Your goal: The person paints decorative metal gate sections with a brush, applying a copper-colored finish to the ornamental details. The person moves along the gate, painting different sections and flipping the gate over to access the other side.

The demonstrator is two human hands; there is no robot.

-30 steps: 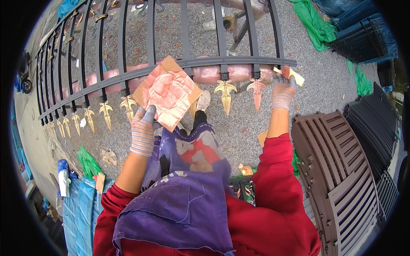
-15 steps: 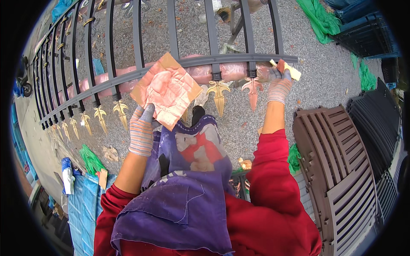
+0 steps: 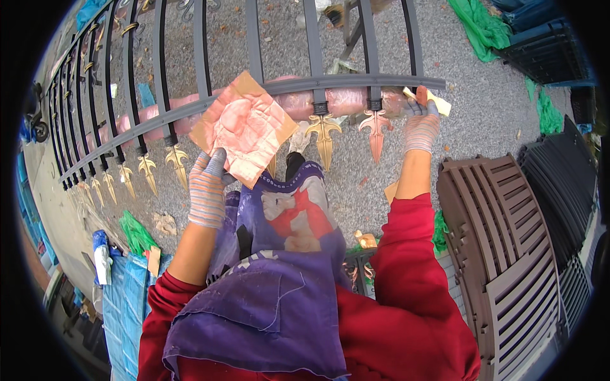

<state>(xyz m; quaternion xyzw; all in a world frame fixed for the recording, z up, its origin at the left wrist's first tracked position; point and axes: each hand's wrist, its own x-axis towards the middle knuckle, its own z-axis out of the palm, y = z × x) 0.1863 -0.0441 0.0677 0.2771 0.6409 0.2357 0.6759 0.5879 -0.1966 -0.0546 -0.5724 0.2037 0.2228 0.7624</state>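
Observation:
My left hand (image 3: pixel 207 193), in a striped work glove, grips the near corner of a square piece of cardboard (image 3: pixel 244 133) smeared with pink paint. The thumb lies on top. In my gloved right hand (image 3: pixel 422 129) is a pale yellow sponge-like piece (image 3: pixel 440 105), pinched by the fingers near the rail's right end. A black metal fence panel (image 3: pixel 298 86) lies ahead, its spear tips pointing toward me. One spearhead (image 3: pixel 375 134) at the right is coppery pink, just left of my right hand. Its neighbour, a gold spearhead (image 3: pixel 325 138), and several others leftward are gold.
A roll wrapped in pink film (image 3: pixel 295 105) runs beneath the rail. Brown slatted panels (image 3: pixel 483 222) and black panels (image 3: pixel 559 184) are stacked at the right. Green netting (image 3: pixel 480 32) lies at the far right, blue sheeting (image 3: pixel 127 305) at the near left.
My left hand and the cardboard have shifted slightly left and up. My right hand has edged a little to the right. Both grips look the same.

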